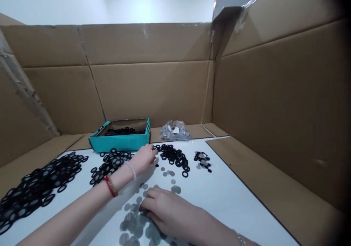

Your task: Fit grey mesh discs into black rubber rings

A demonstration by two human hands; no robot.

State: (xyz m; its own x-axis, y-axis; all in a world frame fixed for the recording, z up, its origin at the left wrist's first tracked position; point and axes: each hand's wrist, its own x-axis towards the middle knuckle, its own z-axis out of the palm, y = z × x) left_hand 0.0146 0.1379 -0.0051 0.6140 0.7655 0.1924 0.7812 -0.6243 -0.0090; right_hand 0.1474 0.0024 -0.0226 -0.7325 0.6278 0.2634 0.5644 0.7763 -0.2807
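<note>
My left hand (144,159) reaches forward with its fingers curled at the left end of a pile of small black rings (171,154). Whatever is between its fingertips is hidden. Nearer to me, my right hand (168,209) hangs bent over scattered thin grey discs (134,222), its fingers drawn together. A dark bit shows by its fingertips, too unclear to name. Under and beside my left forearm lies another pile of black rings (112,161), of medium size. Larger black rings (46,180) form a long heap at the far left.
A teal open box (119,142) with black rings inside stands at the back. Beside it rests a clear plastic bag (175,130). A small cluster of black and grey pieces (202,159) lies on the right. Cardboard walls (153,88) enclose the white work surface (219,202).
</note>
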